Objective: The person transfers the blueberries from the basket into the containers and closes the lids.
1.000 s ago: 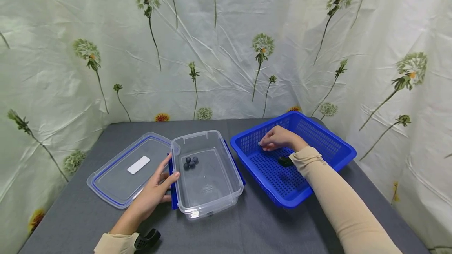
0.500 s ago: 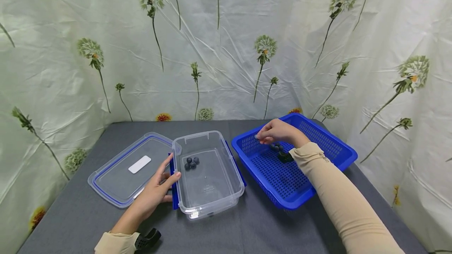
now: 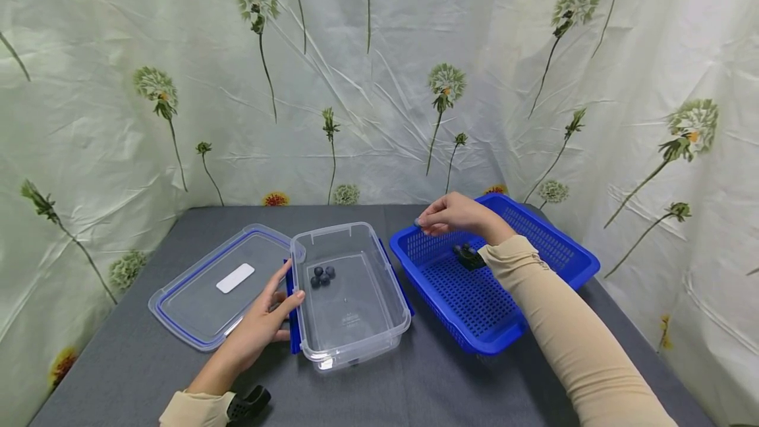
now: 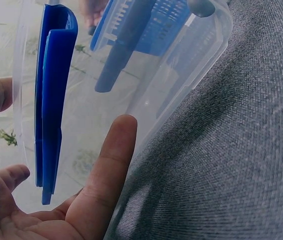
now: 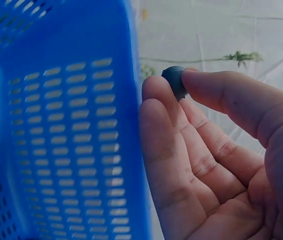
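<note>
My right hand (image 3: 456,213) pinches a blueberry (image 5: 173,81) between thumb and fingertips, over the left rim of a blue plastic basket (image 3: 409,272). In the right wrist view the basket's slotted wall stands beside the fingers. Several blueberries lie on the basket floor, partly hidden behind the right wrist's black camera (image 3: 468,257). My left hand (image 3: 259,321) rests with spread, fairly straight fingers against the left side of a clear food container (image 3: 356,321), thumb at its rim. Blue clip flaps (image 4: 54,100) hang along that side. Several blueberries (image 3: 322,276) sit inside the container.
A clear lid (image 3: 196,312) with a blue seal and a white label lies flat to the left of the container, its right edge close to it. A grey cloth (image 3: 433,387) covers the table. Behind hangs a white curtain (image 3: 379,84) with dandelion prints.
My right hand has risen from inside the basket and moved left to its rim, carrying the blueberry. The left hand and the container stay put.
</note>
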Demonstrator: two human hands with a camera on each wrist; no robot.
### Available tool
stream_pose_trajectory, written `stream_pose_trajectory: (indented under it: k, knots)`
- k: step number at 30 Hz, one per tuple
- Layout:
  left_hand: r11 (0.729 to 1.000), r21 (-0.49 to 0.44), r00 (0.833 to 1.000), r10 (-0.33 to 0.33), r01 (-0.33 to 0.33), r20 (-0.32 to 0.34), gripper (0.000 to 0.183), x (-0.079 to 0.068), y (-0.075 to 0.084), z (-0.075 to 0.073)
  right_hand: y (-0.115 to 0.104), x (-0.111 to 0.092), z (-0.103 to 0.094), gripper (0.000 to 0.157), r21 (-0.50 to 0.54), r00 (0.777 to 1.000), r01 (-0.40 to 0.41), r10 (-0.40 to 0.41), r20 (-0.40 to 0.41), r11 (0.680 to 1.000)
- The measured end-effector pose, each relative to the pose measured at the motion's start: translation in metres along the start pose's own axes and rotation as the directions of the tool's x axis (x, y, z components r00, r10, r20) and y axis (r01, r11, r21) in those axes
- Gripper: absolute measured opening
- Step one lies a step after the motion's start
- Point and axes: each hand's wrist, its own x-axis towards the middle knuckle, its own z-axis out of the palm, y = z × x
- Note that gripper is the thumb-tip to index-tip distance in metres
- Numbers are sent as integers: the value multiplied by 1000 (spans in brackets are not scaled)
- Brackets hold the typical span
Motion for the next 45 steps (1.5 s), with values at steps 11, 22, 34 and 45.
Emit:
stream_pose_trajectory:
  k: [11,22,34,45]
  knots:
    - [1000,3,1000,4,-4,-5,79,0,-2,-1,-28,14,24,29,91,998,40,-44,48,995]
    - [1000,-13,1000,23,-23,5,80,-1,-1,-1,-48,38,62,25,151,996,37,-49,78,988]
    - [1000,-14,1000,10,-10,0,79,0,-1,-1,-72,60,111,21,94,992,30,-41,122,995]
    - [1000,13,1000,-7,8,-15,81,2,-2,-1,-72,76,153,18,24,997,-20,18,81,999]
